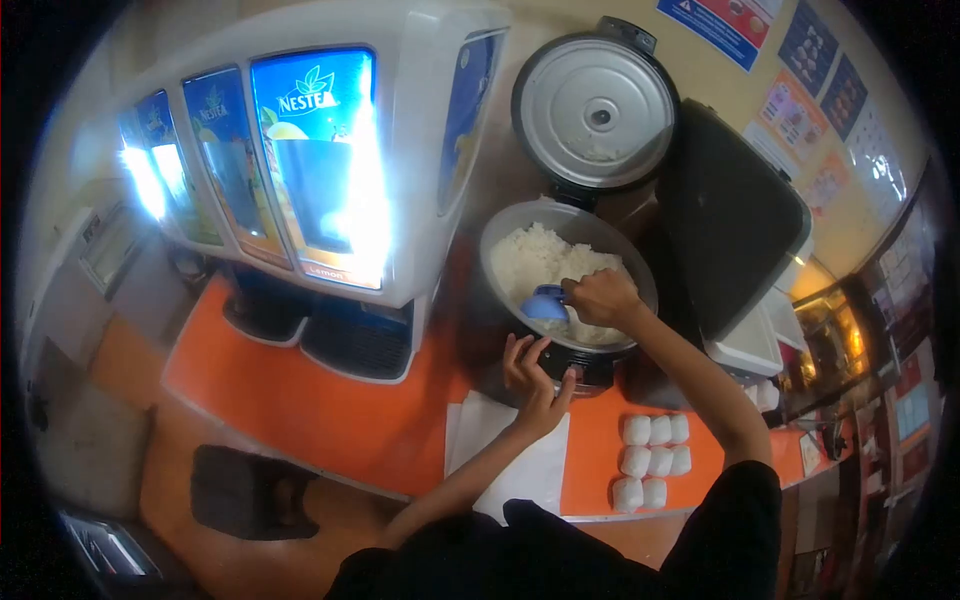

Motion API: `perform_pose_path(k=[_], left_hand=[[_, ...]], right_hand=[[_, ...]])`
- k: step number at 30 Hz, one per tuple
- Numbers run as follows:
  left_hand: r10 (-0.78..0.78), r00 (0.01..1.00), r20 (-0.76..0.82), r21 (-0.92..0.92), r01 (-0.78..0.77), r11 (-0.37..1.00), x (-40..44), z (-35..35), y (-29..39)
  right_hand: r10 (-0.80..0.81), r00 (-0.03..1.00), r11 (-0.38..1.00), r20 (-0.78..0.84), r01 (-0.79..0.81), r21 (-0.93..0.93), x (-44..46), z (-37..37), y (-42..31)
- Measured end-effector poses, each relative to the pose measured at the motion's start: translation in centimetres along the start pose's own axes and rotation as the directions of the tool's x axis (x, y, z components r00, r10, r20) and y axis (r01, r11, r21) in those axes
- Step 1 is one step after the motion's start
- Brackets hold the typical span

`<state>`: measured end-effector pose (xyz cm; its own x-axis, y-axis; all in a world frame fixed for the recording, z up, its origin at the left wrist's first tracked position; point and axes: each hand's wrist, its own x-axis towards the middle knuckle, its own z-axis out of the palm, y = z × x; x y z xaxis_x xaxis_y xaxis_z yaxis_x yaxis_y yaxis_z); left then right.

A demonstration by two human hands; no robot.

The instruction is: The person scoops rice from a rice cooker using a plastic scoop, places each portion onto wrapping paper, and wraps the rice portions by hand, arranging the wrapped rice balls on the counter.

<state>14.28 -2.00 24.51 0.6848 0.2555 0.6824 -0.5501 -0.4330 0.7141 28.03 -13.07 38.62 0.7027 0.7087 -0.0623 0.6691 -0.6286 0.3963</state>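
Note:
My right hand (603,298) is closed round the handle of a blue scoop (545,307), whose rounded bowl rests in the white rice (540,255). The rice partly fills the open rice cooker (497,240), and more of it is hidden under my forearm. Against the cooker's front, by its latch, my left hand (540,385) lies with its fingers spread and touching the body. The cooker's metal lid (600,112) stands raised behind the pot. Several white rounded packs (650,460) sit in rows on the orange counter beside my right arm.
White paper sheets (510,470) lie under my left forearm. A drink dispenser (315,165) with lit panels stands to the left. At the right is a container with a raised dark lid (735,215). A dark stool (245,495) stands below the counter (300,410).

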Motion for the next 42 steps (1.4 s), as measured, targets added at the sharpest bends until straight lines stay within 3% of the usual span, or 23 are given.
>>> perform_pose_path(k=[7,10,13,16,17,20,21,22,24,27,30,31,37,42], left_hand=[[-0.008,1.000,0.006,0.017,0.008,1.000,0.1,0.1,0.0],[-0.002,1.000,-0.008,0.021,0.002,1.000,0.1,0.4,-0.1],[-0.008,0.999,-0.051,-0.026,0.007,1.000,0.0,0.5,-0.4],[0.021,0.997,-0.077,-0.035,-0.023,0.999,0.2,0.4,-0.3],[0.010,0.998,-0.056,-0.040,-0.012,0.999,-0.1,0.6,-0.7],[0.013,0.996,-0.091,-0.079,-0.020,0.997,-0.1,0.7,-0.8],[0.005,0.997,-0.082,-0.073,-0.011,0.997,0.0,0.7,-0.6],[0.002,0.997,-0.076,-0.066,-0.007,0.998,0.1,0.6,-0.4],[-0.003,0.998,-0.061,-0.060,0.000,0.998,0.0,0.6,-0.6],[0.012,0.998,-0.057,-0.062,-0.016,0.998,-0.1,0.9,-0.9],[0.022,0.997,-0.073,-0.046,-0.025,0.999,0.1,0.3,-0.3],[0.016,0.998,-0.065,-0.045,-0.019,0.999,0.0,0.3,-0.4],[0.026,0.998,-0.060,-0.070,-0.030,0.997,0.6,0.4,-0.4],[0.014,1.000,-0.027,-0.003,-0.014,1.000,0.3,0.2,-0.3]], right_hand=[[0.129,0.989,0.938,0.066,-0.144,0.316,-5.1,-0.9,0.8],[0.177,0.957,0.920,0.231,-0.244,0.307,-5.0,-2.7,1.2],[0.101,0.946,0.905,0.308,-0.216,0.365,-2.9,-1.8,4.6],[0.189,0.958,0.882,0.218,-0.263,0.392,-0.2,-1.8,7.4],[0.242,0.959,0.940,0.145,-0.269,0.210,0.4,-2.0,7.8],[0.277,0.957,0.957,-0.087,-0.283,-0.070,3.0,2.9,4.6],[0.085,0.982,0.914,-0.167,-0.144,-0.378,3.3,6.0,4.1],[0.050,0.974,0.937,-0.221,-0.122,-0.327,3.2,4.5,2.4],[0.250,0.946,0.936,-0.205,-0.290,-0.197,4.2,5.9,3.7],[0.222,0.975,0.975,-0.026,-0.221,0.021,4.1,5.0,5.0],[0.154,0.985,0.986,0.084,-0.159,0.055,2.7,2.3,2.2],[0.195,0.977,0.976,0.091,-0.202,0.077,2.4,2.1,1.6],[0.230,0.973,0.954,0.007,-0.226,0.197,-1.4,0.2,-1.3],[0.222,0.973,0.937,0.062,-0.231,0.261,-4.9,-1.2,-0.4]])
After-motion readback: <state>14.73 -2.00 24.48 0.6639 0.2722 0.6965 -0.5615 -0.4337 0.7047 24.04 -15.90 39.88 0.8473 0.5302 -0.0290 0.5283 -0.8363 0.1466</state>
